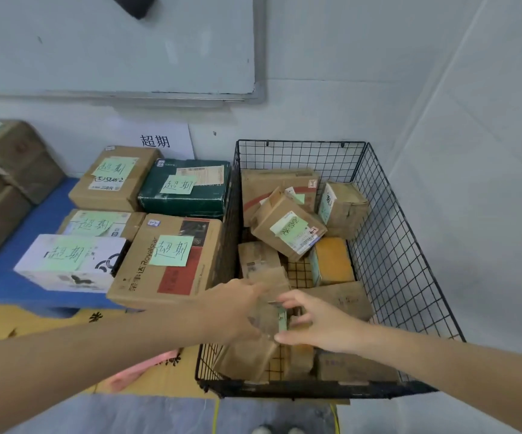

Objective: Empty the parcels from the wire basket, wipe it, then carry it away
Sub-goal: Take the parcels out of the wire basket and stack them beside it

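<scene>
A whiteboard (112,42) hangs on the pale wall (316,57), above a low blue surface (3,277).

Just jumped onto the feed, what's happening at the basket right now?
A person is reaching both hands into the wire basket. The right hand grips a small brown parcel near the front. The left hand is at the parcel's other side, but blur hides its grip. Several other parcels are in the basket, so emptying isn't finished. Labelled boxes sit on the blue surface beside it.
</scene>
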A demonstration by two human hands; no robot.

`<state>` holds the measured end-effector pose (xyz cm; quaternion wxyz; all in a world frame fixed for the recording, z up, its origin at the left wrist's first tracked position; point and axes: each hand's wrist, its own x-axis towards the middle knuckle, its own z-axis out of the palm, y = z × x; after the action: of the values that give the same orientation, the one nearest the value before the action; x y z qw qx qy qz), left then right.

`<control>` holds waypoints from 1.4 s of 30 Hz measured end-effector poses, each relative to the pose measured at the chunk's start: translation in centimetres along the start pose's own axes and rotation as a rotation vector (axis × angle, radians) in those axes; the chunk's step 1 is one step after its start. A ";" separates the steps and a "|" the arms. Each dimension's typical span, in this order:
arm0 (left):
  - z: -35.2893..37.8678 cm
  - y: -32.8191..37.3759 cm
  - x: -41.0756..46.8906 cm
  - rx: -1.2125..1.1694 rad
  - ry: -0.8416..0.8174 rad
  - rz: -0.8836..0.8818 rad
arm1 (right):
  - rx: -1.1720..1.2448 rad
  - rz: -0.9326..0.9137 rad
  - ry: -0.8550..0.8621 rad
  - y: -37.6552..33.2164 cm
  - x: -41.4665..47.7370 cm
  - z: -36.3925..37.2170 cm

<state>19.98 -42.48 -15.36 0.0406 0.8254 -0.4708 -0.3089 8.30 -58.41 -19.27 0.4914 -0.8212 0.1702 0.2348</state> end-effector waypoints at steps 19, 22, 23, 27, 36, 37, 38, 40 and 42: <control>1.5 -0.6 2.3 -0.110 -0.118 -0.170 | -0.010 0.050 -0.045 1.4 2.5 1.4; 1.3 -0.7 2.3 -0.168 -0.124 -0.192 | -0.019 0.062 -0.048 1.5 2.4 1.4; 1.3 -0.7 2.3 -0.181 -0.123 -0.194 | -0.016 0.063 -0.050 1.5 2.3 1.2; 1.3 -0.3 2.4 -0.224 -0.123 -0.208 | 0.078 0.066 -0.073 1.3 2.5 0.6; -0.6 0.5 2.1 -0.276 0.149 -0.173 | 0.217 0.048 0.037 -0.7 1.3 -3.4; -1.1 0.5 2.1 -0.283 0.205 -0.159 | 0.218 0.034 0.068 -1.1 0.8 -4.0; -1.6 0.6 2.0 -0.302 0.262 -0.141 | 0.230 0.013 0.099 -1.5 0.3 -4.6; -2.6 1.0 1.9 -0.343 0.379 -0.097 | 0.262 -0.032 0.167 -2.3 -0.6 -5.5; -3.5 1.5 2.0 -0.383 0.497 -0.050 | 0.317 -0.093 0.242 -3.1 -1.3 -6.3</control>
<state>21.51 -45.66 -12.94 0.3015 0.8644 -0.3592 -0.1816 10.20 -62.47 -13.71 0.6007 -0.7629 0.2245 0.0818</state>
